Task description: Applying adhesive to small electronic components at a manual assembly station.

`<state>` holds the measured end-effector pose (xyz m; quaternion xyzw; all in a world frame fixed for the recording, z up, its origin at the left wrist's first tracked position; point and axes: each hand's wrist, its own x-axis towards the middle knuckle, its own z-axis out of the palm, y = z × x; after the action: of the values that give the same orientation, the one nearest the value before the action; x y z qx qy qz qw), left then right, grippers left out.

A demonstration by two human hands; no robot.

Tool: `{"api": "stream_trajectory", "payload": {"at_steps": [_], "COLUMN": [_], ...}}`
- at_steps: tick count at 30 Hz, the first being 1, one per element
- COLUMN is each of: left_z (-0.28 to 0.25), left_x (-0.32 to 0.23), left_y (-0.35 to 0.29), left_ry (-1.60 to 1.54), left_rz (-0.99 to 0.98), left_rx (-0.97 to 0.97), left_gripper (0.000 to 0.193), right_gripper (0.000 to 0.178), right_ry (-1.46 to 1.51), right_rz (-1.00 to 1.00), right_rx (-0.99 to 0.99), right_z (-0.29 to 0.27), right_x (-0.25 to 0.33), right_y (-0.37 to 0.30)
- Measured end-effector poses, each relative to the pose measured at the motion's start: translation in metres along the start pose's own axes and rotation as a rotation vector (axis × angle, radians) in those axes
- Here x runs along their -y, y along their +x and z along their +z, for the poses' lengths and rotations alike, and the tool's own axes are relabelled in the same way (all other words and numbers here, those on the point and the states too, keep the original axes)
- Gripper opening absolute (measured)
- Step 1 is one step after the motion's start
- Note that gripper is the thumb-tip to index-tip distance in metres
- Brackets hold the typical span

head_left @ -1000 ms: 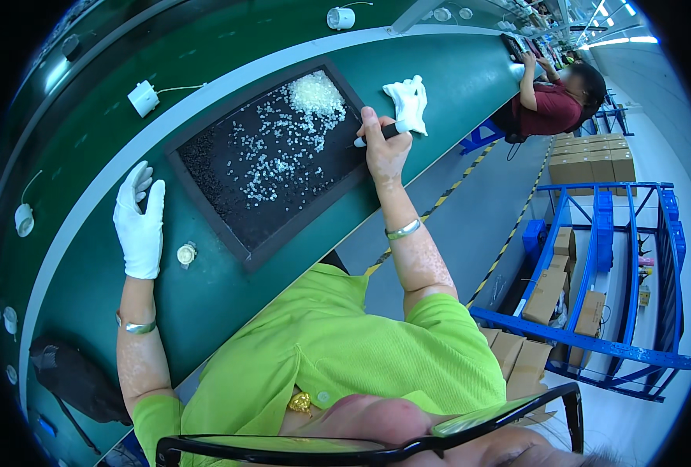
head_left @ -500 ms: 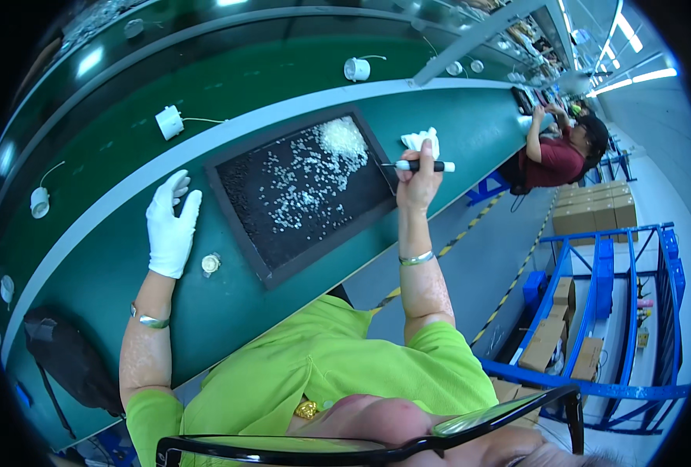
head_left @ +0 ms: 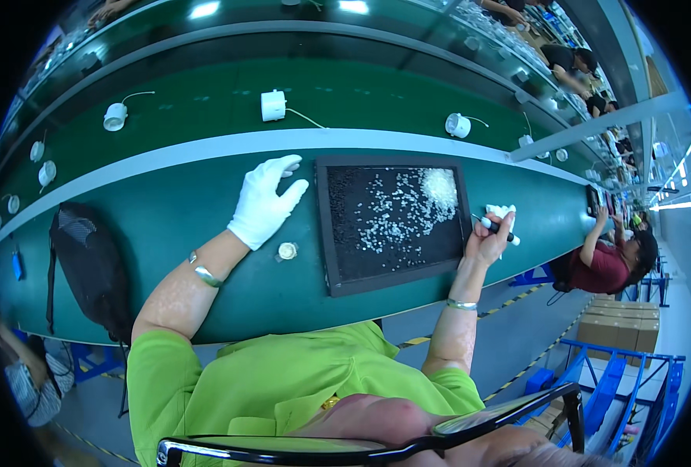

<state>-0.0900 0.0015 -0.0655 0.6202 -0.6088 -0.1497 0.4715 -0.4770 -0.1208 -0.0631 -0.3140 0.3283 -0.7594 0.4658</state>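
R hand [head_left: 487, 240] grips pen [head_left: 498, 230] just beside black tray [head_left: 327, 233], right edge.

Non-work items: black mesh bag [head_left: 88, 265] on green bench [head_left: 166, 218]; white round fittings with cords [head_left: 274, 105] on rear conveyor; blue racking [head_left: 633, 381] with cardboard boxes [head_left: 614, 331]; seated co-worker in maroon [head_left: 606, 265].
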Motion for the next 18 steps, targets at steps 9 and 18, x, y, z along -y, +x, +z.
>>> {"api": "stream_trajectory", "payload": {"at_steps": [9, 18], "left_z": [-0.007, -0.005], "left_x": [-0.001, 0.001], "left_y": [0.002, -0.006], "left_ry": [-0.025, 0.099], "left_rz": [0.012, -0.011], "left_rx": [-0.045, 0.018], "left_gripper": [0.033, 0.039], "right_gripper": [0.028, 0.034], "right_ry": [-0.031, -0.143], "right_rz": [0.028, 0.009], "right_rx": [-0.039, 0.002], "right_z": [0.001, -0.015], "right_x": [-0.008, 0.002], "right_y": [0.004, 0.009]}}
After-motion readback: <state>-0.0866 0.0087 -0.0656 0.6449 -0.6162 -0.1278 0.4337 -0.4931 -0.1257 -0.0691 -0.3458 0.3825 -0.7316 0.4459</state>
